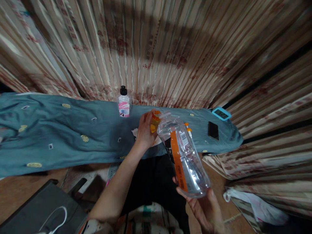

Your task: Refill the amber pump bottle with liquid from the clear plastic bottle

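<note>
My left hand (pixel 145 130) is closed round a small yellow jar (pixel 155 126) with an orange top, above the blue-green cloth (pixel 102 136). My right hand (pixel 203 203) grips the base of a large clear plastic bottle (pixel 195 165) with an orange and black label. The bottle slants up and leftward, its neck beside the jar; whether the two touch I cannot tell. Below my left hand lies a crumpled white tissue (pixel 157 141). Partly hidden behind the bottle is a thin white item with orange parts (pixel 187 127).
A pump-less bottle with a black cap and pink label (pixel 123 105) stands near the curtain (pixel 151 55). To the right lie a phone (pixel 213 130) and a blue-framed digital clock (pixel 221 113). A dark grey box-like surface with a white cable (pixel 65 216) is at lower left.
</note>
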{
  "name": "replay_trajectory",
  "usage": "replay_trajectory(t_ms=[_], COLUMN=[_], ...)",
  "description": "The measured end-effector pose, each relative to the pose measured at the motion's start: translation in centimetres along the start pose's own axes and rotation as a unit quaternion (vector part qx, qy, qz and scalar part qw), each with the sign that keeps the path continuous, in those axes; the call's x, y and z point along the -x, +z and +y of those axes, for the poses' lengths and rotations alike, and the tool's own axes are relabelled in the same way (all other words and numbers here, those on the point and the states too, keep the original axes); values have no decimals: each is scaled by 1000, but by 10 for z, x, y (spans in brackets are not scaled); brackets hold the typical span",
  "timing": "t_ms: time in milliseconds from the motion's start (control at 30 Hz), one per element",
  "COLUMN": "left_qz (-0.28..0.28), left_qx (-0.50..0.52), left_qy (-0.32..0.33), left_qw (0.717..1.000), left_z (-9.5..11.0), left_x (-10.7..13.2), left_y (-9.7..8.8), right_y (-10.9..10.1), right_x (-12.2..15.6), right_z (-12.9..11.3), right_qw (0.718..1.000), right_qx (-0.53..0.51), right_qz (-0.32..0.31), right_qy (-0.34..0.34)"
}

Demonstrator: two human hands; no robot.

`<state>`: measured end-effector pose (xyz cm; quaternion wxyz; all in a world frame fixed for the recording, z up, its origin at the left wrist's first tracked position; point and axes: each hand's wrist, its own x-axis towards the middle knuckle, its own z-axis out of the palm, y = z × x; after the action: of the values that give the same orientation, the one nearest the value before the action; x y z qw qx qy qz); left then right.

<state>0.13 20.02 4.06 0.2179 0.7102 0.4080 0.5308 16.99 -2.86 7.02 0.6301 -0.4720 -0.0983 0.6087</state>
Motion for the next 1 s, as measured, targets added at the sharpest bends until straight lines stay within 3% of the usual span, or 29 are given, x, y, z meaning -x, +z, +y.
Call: replay_trajectory(t_ms=[400,667,767,900,1000], left_qz=[9,19,19,15,25], left_qx=[-1,-20,-20,-13,-8], left_qy=[-30,-22,-21,-24,-18], left_qw=[1000,999,999,1000,999], left_z=[0,0,-3,-6,-8], left_x=[2,4,5,5,6], left_y=[2,5,5,7,9], right_y=[6,-27,-16,3,6], right_x=[1,-9,-4,4,5], right_z=[-1,2,2,-2,-3], right_qw=[1000,994,997,999,998], right_qx=[-23,-15,-14,-30,-46], right_qz=[14,-99,-74,6,16], right_qy=[-4,34,34,25,37])
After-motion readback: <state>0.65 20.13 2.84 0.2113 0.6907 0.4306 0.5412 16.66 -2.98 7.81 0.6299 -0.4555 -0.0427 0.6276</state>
